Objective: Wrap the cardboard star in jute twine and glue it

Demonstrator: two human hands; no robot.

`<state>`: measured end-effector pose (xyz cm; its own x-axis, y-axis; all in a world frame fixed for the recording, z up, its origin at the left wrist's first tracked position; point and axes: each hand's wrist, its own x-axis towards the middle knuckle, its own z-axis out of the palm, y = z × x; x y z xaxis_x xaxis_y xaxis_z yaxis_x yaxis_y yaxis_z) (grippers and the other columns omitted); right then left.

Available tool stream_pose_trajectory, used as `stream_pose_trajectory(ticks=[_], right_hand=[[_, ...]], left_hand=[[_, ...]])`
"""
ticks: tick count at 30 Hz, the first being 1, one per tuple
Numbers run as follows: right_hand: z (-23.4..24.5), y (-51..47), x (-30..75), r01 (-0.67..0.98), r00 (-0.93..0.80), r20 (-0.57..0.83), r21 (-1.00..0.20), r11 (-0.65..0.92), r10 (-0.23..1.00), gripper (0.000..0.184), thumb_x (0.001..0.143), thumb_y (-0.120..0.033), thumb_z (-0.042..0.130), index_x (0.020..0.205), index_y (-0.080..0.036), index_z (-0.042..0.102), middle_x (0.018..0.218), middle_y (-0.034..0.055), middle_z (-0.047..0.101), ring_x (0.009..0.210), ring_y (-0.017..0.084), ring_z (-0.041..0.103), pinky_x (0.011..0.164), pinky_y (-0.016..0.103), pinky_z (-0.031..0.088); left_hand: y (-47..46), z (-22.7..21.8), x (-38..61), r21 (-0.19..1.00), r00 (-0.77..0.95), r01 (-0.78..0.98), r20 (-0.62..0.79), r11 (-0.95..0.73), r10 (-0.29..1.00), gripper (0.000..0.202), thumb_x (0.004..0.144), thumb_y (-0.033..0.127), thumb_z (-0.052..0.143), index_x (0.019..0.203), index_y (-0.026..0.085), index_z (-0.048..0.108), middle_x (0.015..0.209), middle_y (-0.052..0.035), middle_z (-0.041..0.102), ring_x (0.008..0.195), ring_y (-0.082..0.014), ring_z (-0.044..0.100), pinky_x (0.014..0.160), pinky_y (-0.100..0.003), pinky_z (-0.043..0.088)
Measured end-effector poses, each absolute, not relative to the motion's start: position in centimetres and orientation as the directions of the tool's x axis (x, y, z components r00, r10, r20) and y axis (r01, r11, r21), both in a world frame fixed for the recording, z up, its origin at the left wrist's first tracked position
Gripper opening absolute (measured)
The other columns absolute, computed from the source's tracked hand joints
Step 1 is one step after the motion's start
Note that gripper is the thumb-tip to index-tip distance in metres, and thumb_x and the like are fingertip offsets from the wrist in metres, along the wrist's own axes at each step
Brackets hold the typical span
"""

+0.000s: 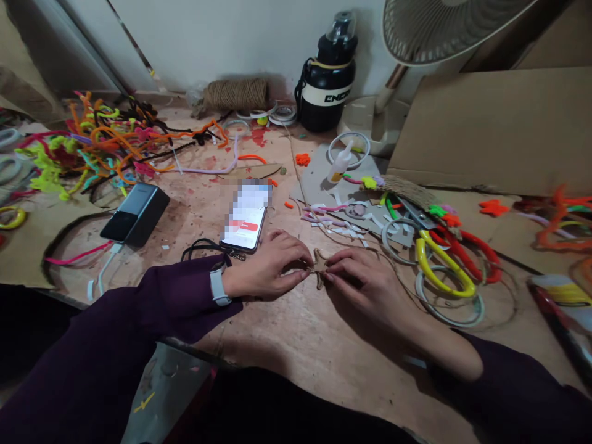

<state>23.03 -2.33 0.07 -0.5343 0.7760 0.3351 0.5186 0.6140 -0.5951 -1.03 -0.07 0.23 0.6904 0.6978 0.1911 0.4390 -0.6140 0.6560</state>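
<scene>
A small brown star-shaped piece (320, 265), seemingly edged with twine, is held just above the wooden table. My left hand (272, 264), with a white-banded watch at the wrist, pinches its left point between thumb and fingers. From the other side my right hand (370, 280) pinches the star's right edge, fingertips partly covering it. Just behind my left hand lies a phone (245, 219) with its screen lit. A strand of twine (365, 237) runs across the table behind my right hand.
Pipe cleaners (115, 142) pile up at the back left, near a power bank (134, 216). A twine spool (237, 94), a black bottle (328, 80) and a fan (388, 86) stand along the wall. Yellow ring (444, 271), glue bottle (341, 163) and paper scraps lie right.
</scene>
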Motion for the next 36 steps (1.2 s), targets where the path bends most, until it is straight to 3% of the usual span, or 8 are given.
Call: stream_pose_trajectory(ticks=[15,24,36], right_hand=[[0.34,-2.44,22.77,0.546,-0.537,0.309,-0.582,0.603,0.785,0.005,0.092,-0.019,0.062,0.089,-0.019,0.066,0.092,0.0069,0.066,0.085,0.02,0.063,0.075,0.036,0.052],[-0.06,-2.54,22.77,0.575,-0.51,0.377,-0.52,0.632,0.773,0.007,0.091,-0.022,0.065,0.085,-0.02,0.067,0.085,0.0052,0.065,0.079,0.019,0.06,0.072,0.035,0.046],[-0.5,-2.53,22.98,0.566,-0.532,0.401,-0.486,0.666,0.746,0.006,0.094,-0.023,0.063,0.095,-0.02,0.068,0.079,0.0032,0.069,0.076,0.018,0.062,0.073,0.035,0.044]], left_hand=[[0.2,0.03,-1.05,0.685,0.682,0.438,0.168,-0.582,0.712,0.013,0.093,0.022,0.055,0.104,0.02,0.061,0.1,-0.0017,0.07,0.103,-0.0189,0.061,0.103,-0.04,0.029],[0.22,0.08,-1.02,0.682,0.688,0.437,0.165,-0.586,0.706,0.01,0.093,0.022,0.056,0.101,0.02,0.062,0.101,-0.0022,0.07,0.102,-0.0186,0.061,0.104,-0.039,0.029],[0.2,-0.09,-0.97,0.674,0.684,0.439,0.179,-0.594,0.707,0.009,0.093,0.02,0.057,0.1,0.02,0.063,0.102,-0.0016,0.07,0.105,-0.0182,0.06,0.104,-0.04,0.028]])
